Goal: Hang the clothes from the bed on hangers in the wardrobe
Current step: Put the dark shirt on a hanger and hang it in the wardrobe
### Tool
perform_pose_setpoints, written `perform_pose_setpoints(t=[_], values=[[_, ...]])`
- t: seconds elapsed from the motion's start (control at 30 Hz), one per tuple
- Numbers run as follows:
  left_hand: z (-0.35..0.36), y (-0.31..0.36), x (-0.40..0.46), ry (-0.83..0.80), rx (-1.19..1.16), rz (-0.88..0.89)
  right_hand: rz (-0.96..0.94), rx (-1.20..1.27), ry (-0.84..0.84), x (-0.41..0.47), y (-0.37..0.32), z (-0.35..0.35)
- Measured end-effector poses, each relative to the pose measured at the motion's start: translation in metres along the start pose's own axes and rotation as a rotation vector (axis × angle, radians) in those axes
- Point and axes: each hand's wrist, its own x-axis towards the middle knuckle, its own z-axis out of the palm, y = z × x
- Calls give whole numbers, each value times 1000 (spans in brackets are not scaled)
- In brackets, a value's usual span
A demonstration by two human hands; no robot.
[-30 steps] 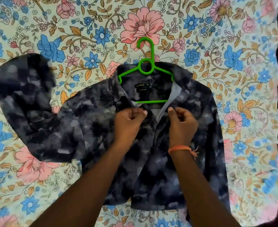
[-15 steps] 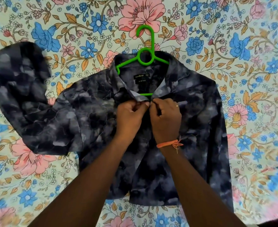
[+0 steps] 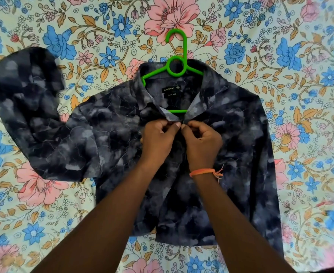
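Note:
A dark blue-grey patterned shirt [image 3: 107, 134] lies flat on the bed, collar toward the top of the view. A green plastic hanger [image 3: 177, 56] sits inside it, its hook and shoulders showing above the collar and its bar at the neck opening. My left hand [image 3: 158, 140] pinches the left front edge just below the collar. My right hand [image 3: 201, 140], with an orange thread on the wrist, pinches the right front edge. The two hands meet at the top of the placket. One sleeve is folded out to the left.
The bed is covered by a floral sheet [image 3: 280, 56] with pink and blue flowers, which fills the whole view around the shirt. A dark strip runs along the right edge of the frame.
The two front edges of the shirt were apart a second ago. My hands have drawn them together below the collar, and the open gap over the hanger bar has narrowed.

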Motion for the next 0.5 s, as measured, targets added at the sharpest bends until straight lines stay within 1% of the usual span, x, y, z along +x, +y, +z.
perform_pose_setpoints(t=[0.13,0.23,0.33,0.5], values=[[-3,4,0,47,95,49,-217,-122,7,-6,2,0],[-9,10,-1,13,210,127,-298,-132,18,-6,5,2],[-16,12,0,-48,271,163,-261,-126,8,-4,3,5],[-19,10,1,-57,224,144,-124,-76,-27,-6,-2,7]])
